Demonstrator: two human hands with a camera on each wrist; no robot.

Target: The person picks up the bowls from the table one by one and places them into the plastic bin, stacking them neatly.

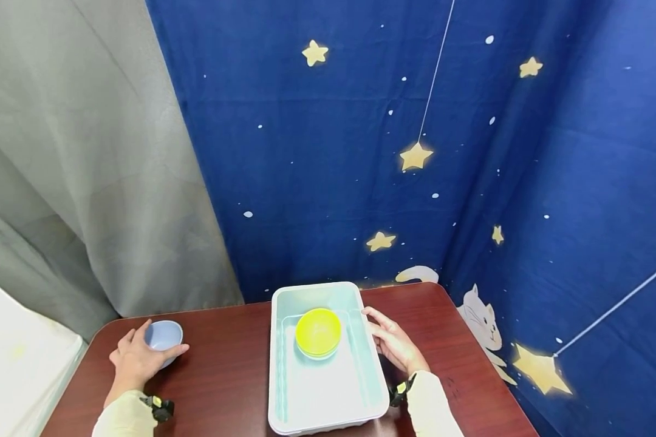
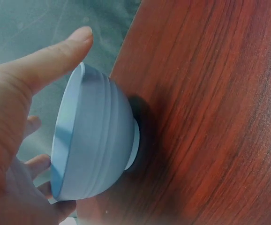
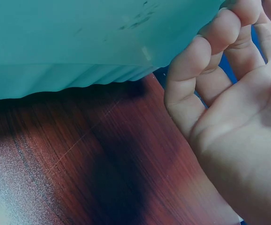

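My left hand (image 1: 136, 358) spans a light blue bowl (image 1: 164, 335) near the table's left end. In the left wrist view the bowl (image 2: 95, 136) has its foot down at the wood. The thumb stretches out just above the rim, while the other fingertips lie at the rim's opposite side. My right hand (image 1: 395, 341) rests its fingertips against the right side of a pale green plastic tub (image 1: 355, 364), the fingers loosely bent. Inside the tub sits a yellow bowl (image 1: 318, 332), stacked on a paler bowl whose rim peeks out below.
A dark red-brown wooden table (image 1: 224, 364) carries everything. Behind it hang a grey curtain (image 1: 87, 152) and a blue starry curtain (image 1: 328, 152). Something white (image 1: 22, 352) stands beside the left table edge.
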